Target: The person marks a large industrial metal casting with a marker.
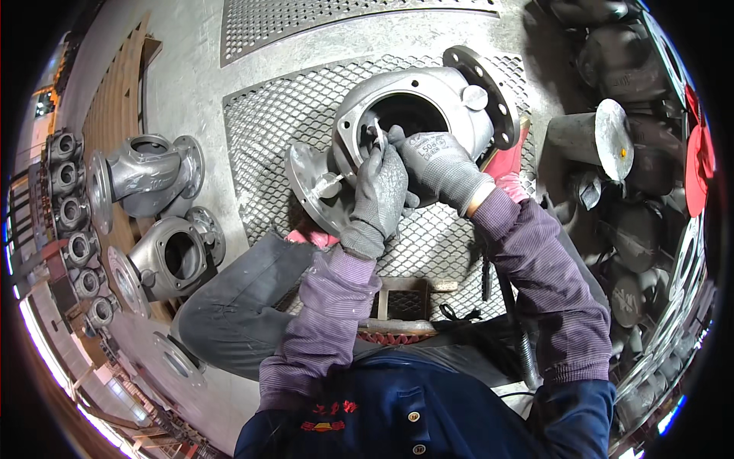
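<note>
A large grey cast-metal valve body (462,115) lies in front of me, its round opening facing up and a flange at each end. My left hand (380,191), in a grey knitted glove, is closed at the left part of the opening. Between its fingertips shows a small, pale, thin piece (378,131) whose kind I cannot make out. My right hand (440,162), gloved too, reaches over the opening's near rim, with fingers curled in against the left fingertips. What the right fingers hold, if anything, is hidden.
Expanded metal mesh (267,122) lies under the valve body, with a perforated plate (306,23) beyond. Two similar valve bodies, one farther (149,176) and one nearer (172,256), stand at left by wooden boards (115,99). A flanged metal piece (589,138) and dark stacked castings (634,229) are at right.
</note>
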{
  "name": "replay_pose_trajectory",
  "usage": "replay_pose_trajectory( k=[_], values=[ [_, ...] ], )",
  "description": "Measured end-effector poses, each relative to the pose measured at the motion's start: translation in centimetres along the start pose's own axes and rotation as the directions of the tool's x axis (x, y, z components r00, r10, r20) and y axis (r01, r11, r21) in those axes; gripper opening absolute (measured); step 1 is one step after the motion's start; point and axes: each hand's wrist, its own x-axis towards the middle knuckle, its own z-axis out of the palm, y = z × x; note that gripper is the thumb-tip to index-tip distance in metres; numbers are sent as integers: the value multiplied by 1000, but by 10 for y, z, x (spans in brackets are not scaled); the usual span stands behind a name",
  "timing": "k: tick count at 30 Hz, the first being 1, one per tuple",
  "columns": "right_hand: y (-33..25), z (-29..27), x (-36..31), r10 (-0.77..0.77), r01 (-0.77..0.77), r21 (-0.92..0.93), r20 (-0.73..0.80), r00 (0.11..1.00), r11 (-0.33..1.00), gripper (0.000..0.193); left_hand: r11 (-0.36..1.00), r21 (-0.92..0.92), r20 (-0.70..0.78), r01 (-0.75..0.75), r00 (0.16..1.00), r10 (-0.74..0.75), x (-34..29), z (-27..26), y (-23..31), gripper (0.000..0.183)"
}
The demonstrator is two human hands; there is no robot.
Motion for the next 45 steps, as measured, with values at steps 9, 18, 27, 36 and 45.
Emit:
replay_pose_trajectory(
  k=[9, 18, 27, 36, 45],
  values=[
    [4, 13, 4, -23, 24, 37, -46, 999, 999, 29, 996, 88, -15, 8, 1000, -7, 4, -4, -3, 58],
    [3, 10, 2, -13, 18, 69, -80, 997, 997, 28, 996, 62, 11, -62, 998, 62, -1, 2, 0, 58],
    [3, 14, 2, -13, 23, 85, -109, 994, 996, 29, 999, -32, -21, -22, 1000, 22, 1, 0, -2, 61],
    [3, 15, 4, -20, 24, 53, -91, 996, 998, 31, 992, -121, 28, -27, 999, 31, 6, -6, -2, 46],
    [3, 12, 4, -8, 11, 75, -44, 999, 997, 33, 998, -51, 36, -30, 999, 32, 3, -5, -1, 49]
  ],
)
